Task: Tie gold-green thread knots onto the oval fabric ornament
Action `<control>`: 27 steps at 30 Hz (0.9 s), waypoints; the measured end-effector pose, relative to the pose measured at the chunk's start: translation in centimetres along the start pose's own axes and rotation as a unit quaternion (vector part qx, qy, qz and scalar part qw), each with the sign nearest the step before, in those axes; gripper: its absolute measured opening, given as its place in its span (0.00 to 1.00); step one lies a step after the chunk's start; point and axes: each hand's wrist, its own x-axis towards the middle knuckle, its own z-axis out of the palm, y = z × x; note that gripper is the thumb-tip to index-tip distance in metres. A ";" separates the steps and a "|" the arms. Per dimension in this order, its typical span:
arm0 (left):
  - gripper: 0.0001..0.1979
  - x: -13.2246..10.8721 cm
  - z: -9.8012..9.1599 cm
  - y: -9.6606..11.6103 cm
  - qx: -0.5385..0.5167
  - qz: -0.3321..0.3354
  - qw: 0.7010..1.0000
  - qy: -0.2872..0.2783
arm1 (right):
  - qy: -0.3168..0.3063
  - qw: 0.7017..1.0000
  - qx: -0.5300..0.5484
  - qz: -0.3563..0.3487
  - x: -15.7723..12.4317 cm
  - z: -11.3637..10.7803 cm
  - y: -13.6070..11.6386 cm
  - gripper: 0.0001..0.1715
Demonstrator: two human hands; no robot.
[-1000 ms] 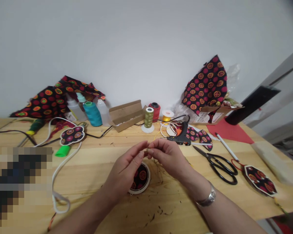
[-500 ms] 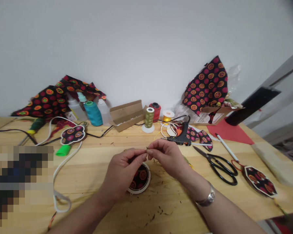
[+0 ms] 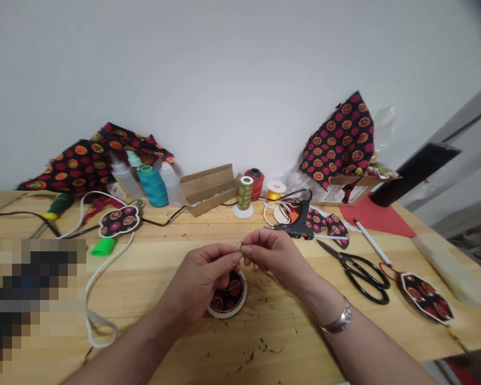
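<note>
My left hand [image 3: 208, 272] and my right hand [image 3: 270, 256] meet fingertip to fingertip over the table, both closed in a pinch. Between them is a thin olive thread [image 3: 241, 244], of which only a tiny end shows. A few strands hang under the right fingers; the rest is hidden by the hands. Partly beneath my left hand lies a round white-rimmed piece [image 3: 236, 291] covered in black patterned fabric. It rests flat on the table.
Black scissors [image 3: 363, 272] and an octagonal fabric piece [image 3: 427, 297] lie to the right. Behind my hands are a glue gun [image 3: 299, 227], an olive thread spool [image 3: 245, 195] and an open cardboard box [image 3: 210, 192]. A flower-shaped piece [image 3: 119, 221] and white cord [image 3: 98, 280] lie left.
Both hands stay pinched at nearly the same spot, with my left hand and forearm shifted slightly. Yellow-green strands beside my right wrist are less visible now.
</note>
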 end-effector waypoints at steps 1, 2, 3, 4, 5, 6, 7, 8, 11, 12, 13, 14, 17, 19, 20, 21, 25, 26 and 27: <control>0.07 0.1 0.0 0.0 -0.016 -0.009 1.000 -0.009 | -0.008 1.000 0.013 0.008 0.0 0.0 0.0 0.08; 0.06 0.1 0.0 0.0 -0.028 -0.016 0.999 -0.019 | -0.014 1.000 0.022 0.015 0.0 -0.1 0.0 0.08; 0.06 0.2 0.0 0.1 -0.039 -0.020 0.999 -0.024 | -0.019 0.999 0.028 0.019 0.0 -0.1 0.0 0.08; 0.05 0.2 0.0 0.1 -0.047 -0.023 0.998 -0.030 | -0.022 0.999 0.032 0.021 0.0 -0.2 0.0 0.08; 0.05 0.2 0.0 0.1 -0.055 -0.025 0.998 -0.034 | -0.024 0.999 0.036 0.022 0.0 -0.2 0.1 0.08; 0.05 0.2 0.0 0.1 -0.060 -0.026 0.997 -0.037 | -0.026 0.999 0.040 0.020 -0.1 -0.2 0.1 0.08; 0.05 0.1 -0.1 0.1 -0.063 -0.027 0.997 -0.040 | -0.028 0.999 0.043 0.019 -0.1 -0.2 0.1 0.07; 0.05 0.1 -0.1 0.1 -0.063 -0.028 0.997 -0.041 | -0.029 0.998 0.045 0.018 -0.1 -0.2 0.1 0.07; 0.05 0.0 -0.2 0.1 -0.054 -0.029 0.997 -0.042 | -0.033 0.998 0.041 0.020 -0.1 -0.2 0.1 0.08; 0.05 0.0 -0.2 0.1 -0.049 -0.028 0.998 -0.041 | -0.033 0.998 0.039 0.022 -0.1 -0.3 0.1 0.08; 0.05 0.1 -0.2 0.1 -0.044 -0.025 0.998 -0.040 | -0.034 0.998 0.038 0.023 -0.1 -0.3 0.1 0.08; 0.05 0.1 -0.2 0.1 -0.038 -0.022 0.998 -0.039 | -0.035 0.998 0.039 0.023 -0.1 -0.3 0.1 0.09; 0.06 0.3 -0.2 0.1 -0.022 -0.012 0.999 -0.035 | -0.037 0.998 0.041 0.022 -0.1 -0.2 0.1 0.09; 0.06 0.4 -0.2 0.1 -0.017 -0.008 0.999 -0.030 | -0.037 0.998 0.035 0.022 -0.1 -0.1 -0.1 0.08; 0.06 0.3 -0.2 0.1 -0.015 -0.006 0.999 -0.028 | -0.036 0.999 0.029 0.020 -0.1 -0.1 -0.1 0.08; 0.06 0.3 -0.2 0.1 -0.013 -0.004 1.000 -0.026 | -0.034 0.999 0.022 0.018 -0.1 0.0 -0.2 0.07; 0.06 0.2 -0.3 0.0 -0.002 0.000 1.000 -0.018 | -0.021 0.999 -0.024 0.005 -0.1 0.0 -0.2 0.07; 0.06 0.1 -0.3 -0.1 -0.001 0.000 1.000 -0.014 | -0.017 0.999 -0.039 0.003 -0.1 0.0 -0.2 0.07; 0.06 0.2 -0.4 -0.1 0.000 0.000 1.000 -0.010 | -0.013 0.998 -0.057 -0.001 -0.1 -0.1 -0.2 0.07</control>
